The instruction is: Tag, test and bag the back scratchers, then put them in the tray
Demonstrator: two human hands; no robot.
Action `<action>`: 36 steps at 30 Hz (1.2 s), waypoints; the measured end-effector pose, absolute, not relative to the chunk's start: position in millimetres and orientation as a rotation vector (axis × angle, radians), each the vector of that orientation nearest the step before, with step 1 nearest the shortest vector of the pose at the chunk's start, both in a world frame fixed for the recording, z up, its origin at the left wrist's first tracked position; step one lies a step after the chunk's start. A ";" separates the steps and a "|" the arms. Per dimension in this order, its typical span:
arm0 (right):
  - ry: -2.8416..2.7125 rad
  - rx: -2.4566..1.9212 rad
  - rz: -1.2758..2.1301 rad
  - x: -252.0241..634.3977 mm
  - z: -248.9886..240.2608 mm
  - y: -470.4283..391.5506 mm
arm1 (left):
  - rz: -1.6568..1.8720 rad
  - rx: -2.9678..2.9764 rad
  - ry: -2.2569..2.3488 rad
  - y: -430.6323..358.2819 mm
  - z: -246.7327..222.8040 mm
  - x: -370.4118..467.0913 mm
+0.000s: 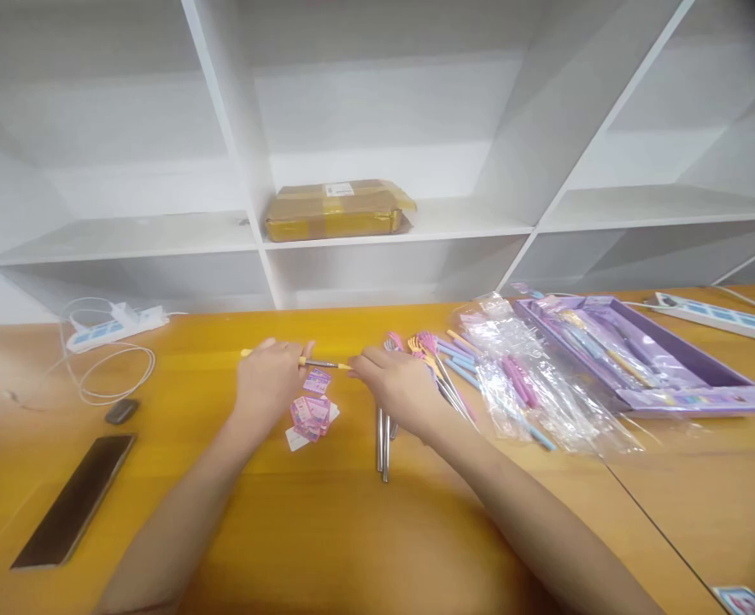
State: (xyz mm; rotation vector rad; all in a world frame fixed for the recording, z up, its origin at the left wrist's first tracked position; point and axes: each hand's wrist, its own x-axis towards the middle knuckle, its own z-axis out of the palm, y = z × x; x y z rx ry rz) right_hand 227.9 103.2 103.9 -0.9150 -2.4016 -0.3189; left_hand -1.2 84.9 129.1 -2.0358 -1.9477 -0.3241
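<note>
Between my two hands runs a slim yellow stick with a metal section (pixel 330 364), held level above the table. My left hand (pixel 270 380) is closed around its yellow tube, whose end pokes out on the left. At the other end, the fingers of my right hand (pixel 391 380) pinch the yellow tip; its far part is hidden. Below lie small pink and purple cards (pixel 313 416), loosely piled. Beneath and beside my right hand are metal rods (pixel 385 448) and several back scratchers with pink and yellow claw-shaped heads (pixel 426 342).
Right of them lie coloured tubes (pixel 462 369), clear plastic sleeves (pixel 547 397) and a purple box (pixel 691 400) with wrapped sticks. Power strips stand at left (pixel 118 328) and right (pixel 723 318). A dark flat slab (pixel 76 500) lies left. Behind, shelves hold a taped parcel (pixel 336 211).
</note>
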 end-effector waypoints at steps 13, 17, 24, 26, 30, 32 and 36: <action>-1.683 -1.361 -0.689 468.0 135.9 175.4 | -0.552 -1.309 -2.063 94.4 188.6 -188.4; -1.742 -1.482 -0.538 470.1 130.3 173.6 | -0.665 -1.513 -1.953 99.9 182.5 -168.6; -1.792 -1.467 -0.433 470.5 140.6 168.7 | -0.862 -1.438 -1.861 99.8 181.9 -155.3; -1.804 -1.445 -0.435 473.0 144.5 165.0 | -0.881 -1.386 -1.832 98.9 182.8 -161.1; -1.818 -1.446 -0.421 474.2 150.1 158.8 | -0.910 -1.332 -1.790 98.3 184.3 -171.9; -1.812 -1.426 -0.437 474.2 151.1 157.8 | -0.921 -1.315 -1.806 97.7 185.4 -173.4; -1.747 -1.404 -0.490 474.0 150.9 159.4 | -0.929 -1.301 -1.860 94.9 187.9 -168.7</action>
